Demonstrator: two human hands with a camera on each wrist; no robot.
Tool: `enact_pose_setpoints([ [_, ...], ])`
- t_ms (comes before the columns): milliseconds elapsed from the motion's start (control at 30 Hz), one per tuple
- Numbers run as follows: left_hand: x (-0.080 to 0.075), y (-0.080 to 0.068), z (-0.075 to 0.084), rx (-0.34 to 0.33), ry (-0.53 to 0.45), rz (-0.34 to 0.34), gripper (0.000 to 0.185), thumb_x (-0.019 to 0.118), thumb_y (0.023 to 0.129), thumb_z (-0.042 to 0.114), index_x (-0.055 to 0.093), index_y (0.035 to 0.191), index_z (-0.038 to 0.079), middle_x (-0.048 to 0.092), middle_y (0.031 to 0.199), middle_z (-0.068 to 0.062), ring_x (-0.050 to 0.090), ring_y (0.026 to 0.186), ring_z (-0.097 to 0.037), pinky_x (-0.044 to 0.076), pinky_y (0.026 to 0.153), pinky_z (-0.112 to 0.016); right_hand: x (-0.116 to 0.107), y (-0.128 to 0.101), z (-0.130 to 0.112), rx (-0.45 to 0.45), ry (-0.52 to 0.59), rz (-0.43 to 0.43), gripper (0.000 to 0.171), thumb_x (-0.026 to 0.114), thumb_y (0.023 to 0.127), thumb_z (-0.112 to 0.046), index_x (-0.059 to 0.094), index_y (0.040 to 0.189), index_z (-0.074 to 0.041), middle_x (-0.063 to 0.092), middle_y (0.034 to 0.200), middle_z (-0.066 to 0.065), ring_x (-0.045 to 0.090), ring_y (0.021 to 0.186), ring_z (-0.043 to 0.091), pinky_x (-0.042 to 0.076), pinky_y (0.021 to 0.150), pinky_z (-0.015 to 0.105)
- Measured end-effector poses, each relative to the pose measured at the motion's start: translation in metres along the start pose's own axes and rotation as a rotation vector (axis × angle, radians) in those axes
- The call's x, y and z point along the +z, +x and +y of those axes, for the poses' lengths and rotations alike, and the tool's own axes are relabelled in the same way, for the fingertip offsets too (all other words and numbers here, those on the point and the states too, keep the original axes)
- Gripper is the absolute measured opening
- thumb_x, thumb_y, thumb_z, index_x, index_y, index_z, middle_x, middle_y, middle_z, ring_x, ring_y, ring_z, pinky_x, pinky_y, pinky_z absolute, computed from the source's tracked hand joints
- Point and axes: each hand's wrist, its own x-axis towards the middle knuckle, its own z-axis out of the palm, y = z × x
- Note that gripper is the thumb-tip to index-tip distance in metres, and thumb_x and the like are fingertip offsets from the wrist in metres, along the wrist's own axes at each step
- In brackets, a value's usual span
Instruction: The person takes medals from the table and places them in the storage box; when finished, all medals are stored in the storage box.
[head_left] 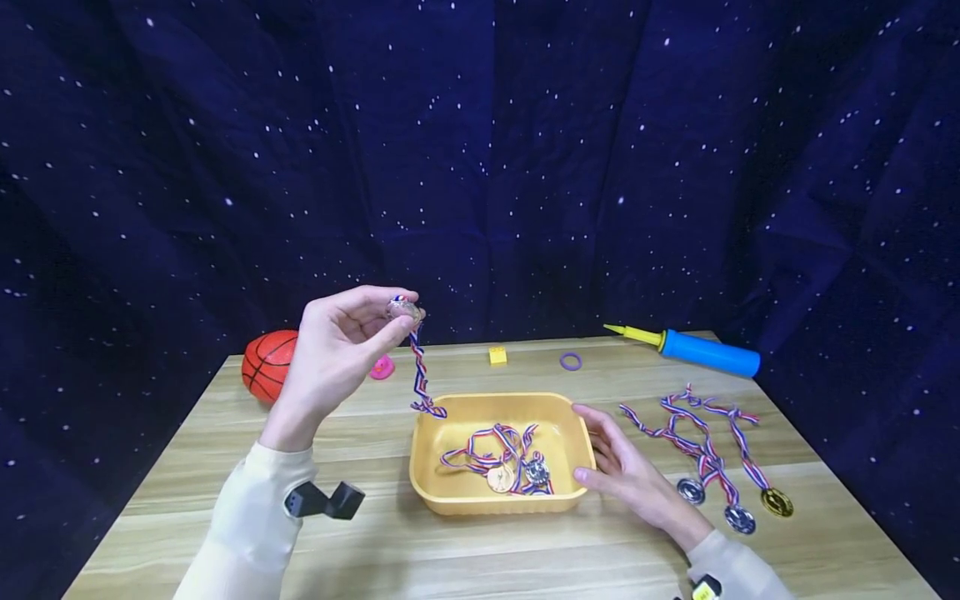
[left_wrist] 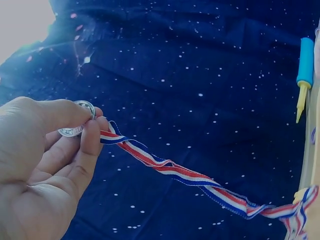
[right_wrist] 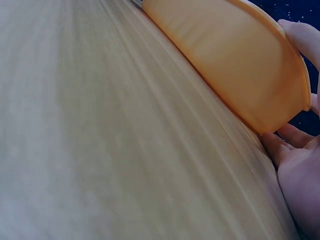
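My left hand (head_left: pixel 341 350), raised above the left end of a yellow plastic bin (head_left: pixel 495 505), pinches a silver-coloured medal (left_wrist: pixel 86 106) between thumb and fingers. Its red, white and blue ribbon (head_left: pixel 420 371) hangs down, the lower end overlapping the bin's back left rim in the head view. At the bin's right end, my right hand (head_left: pixel 626 471) grips the wall, thumb at the rim and fingers along the outside. Inside the bin lie a gold-coloured medal (head_left: pixel 500 477) and a silver medal (head_left: pixel 537 471) with tangled striped ribbons.
Right of the bin, two silver medals (head_left: pixel 740 519) and a gold medal (head_left: pixel 777 502) lie with ribbons spread out. Along the back are a red basketball (head_left: pixel 268 367), a pink object (head_left: pixel 382 367), a yellow block (head_left: pixel 497 356), a purple ring (head_left: pixel 570 362) and a blue pump (head_left: pixel 712 352).
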Motion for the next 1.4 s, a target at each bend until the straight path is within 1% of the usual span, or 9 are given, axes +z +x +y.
enact_pose_setpoints([
  [233,0.014,-0.001,-0.021,-0.035,-0.012,-0.034,0.028,0.085,0.097,0.000,0.082,0.124,0.006,0.084,0.107,-0.013,0.082,0.096,-0.023,0.066,0.081,-0.024,0.000,0.000,-0.001,0.009,0.002,0.005,0.087,0.075,0.101,0.000,0.030,0.174,-0.017,0.038,0.170,0.024,0.038,0.158,0.050,0.044,0.122,0.020],
  [333,0.020,-0.005,-0.037,-0.066,-0.026,-0.061,0.030,0.084,0.098,0.000,0.081,0.127,0.005,0.084,0.110,-0.014,0.082,0.100,-0.020,0.067,0.089,-0.028,0.000,0.000,-0.001,0.005,0.004,0.006,0.087,0.075,0.101,0.000,0.030,0.174,-0.017,0.037,0.171,0.024,0.038,0.158,0.050,0.044,0.123,0.020],
  [533,0.027,-0.021,-0.070,-0.139,-0.026,-0.108,0.035,0.080,0.099,-0.005,0.077,0.133,-0.001,0.083,0.111,-0.021,0.083,0.098,-0.018,0.068,0.091,-0.030,0.001,0.000,-0.001,-0.004,0.016,-0.003,0.087,0.074,0.101,0.001,0.030,0.174,-0.015,0.037,0.170,0.026,0.038,0.158,0.050,0.044,0.123,0.021],
  [667,0.033,-0.035,-0.085,-0.208,-0.030,-0.167,0.040,0.081,0.096,-0.009,0.076,0.136,-0.003,0.082,0.111,-0.025,0.084,0.098,-0.025,0.069,0.089,-0.034,0.001,0.000,-0.001,-0.007,0.012,0.001,0.087,0.075,0.101,0.001,0.030,0.174,-0.014,0.037,0.170,0.025,0.039,0.157,0.049,0.044,0.123,0.021],
  [800,0.039,-0.048,-0.097,-0.279,-0.020,-0.223,0.043,0.083,0.093,-0.010,0.077,0.135,0.000,0.083,0.109,-0.022,0.084,0.099,-0.035,0.070,0.087,-0.035,0.000,-0.001,-0.002,-0.004,0.001,0.004,0.087,0.075,0.101,0.001,0.031,0.173,-0.016,0.038,0.170,0.024,0.040,0.156,0.048,0.045,0.123,0.021],
  [967,0.043,-0.064,-0.107,-0.349,0.000,-0.273,0.040,0.086,0.093,-0.005,0.080,0.132,0.003,0.083,0.113,-0.020,0.084,0.100,-0.030,0.070,0.084,-0.033,0.000,0.000,-0.002,-0.009,0.007,-0.004,0.087,0.075,0.101,0.001,0.030,0.174,-0.015,0.037,0.170,0.025,0.040,0.156,0.048,0.045,0.123,0.022],
  [1100,0.044,-0.072,-0.110,-0.368,0.033,-0.292,0.036,0.087,0.094,-0.001,0.082,0.129,0.006,0.081,0.124,-0.020,0.084,0.099,-0.026,0.070,0.083,-0.033,0.000,0.000,-0.001,-0.012,0.013,-0.007,0.087,0.075,0.101,0.001,0.030,0.174,-0.014,0.037,0.170,0.025,0.041,0.156,0.047,0.045,0.123,0.022],
  [1233,0.044,-0.077,-0.113,-0.388,0.034,-0.315,0.033,0.084,0.097,0.002,0.081,0.130,0.007,0.075,0.134,-0.022,0.083,0.104,-0.029,0.070,0.085,-0.034,0.001,0.000,-0.002,-0.005,0.009,-0.005,0.087,0.075,0.101,-0.001,0.030,0.174,-0.014,0.037,0.170,0.024,0.041,0.157,0.045,0.044,0.123,0.021],
  [1400,0.047,-0.078,-0.113,-0.405,0.020,-0.374,0.034,0.080,0.099,-0.001,0.078,0.132,0.001,0.077,0.118,-0.020,0.083,0.101,-0.033,0.071,0.082,-0.035,0.000,0.000,-0.002,-0.008,0.005,-0.006,0.087,0.075,0.101,0.000,0.029,0.174,-0.014,0.037,0.170,0.025,0.040,0.157,0.047,0.044,0.123,0.021],
])
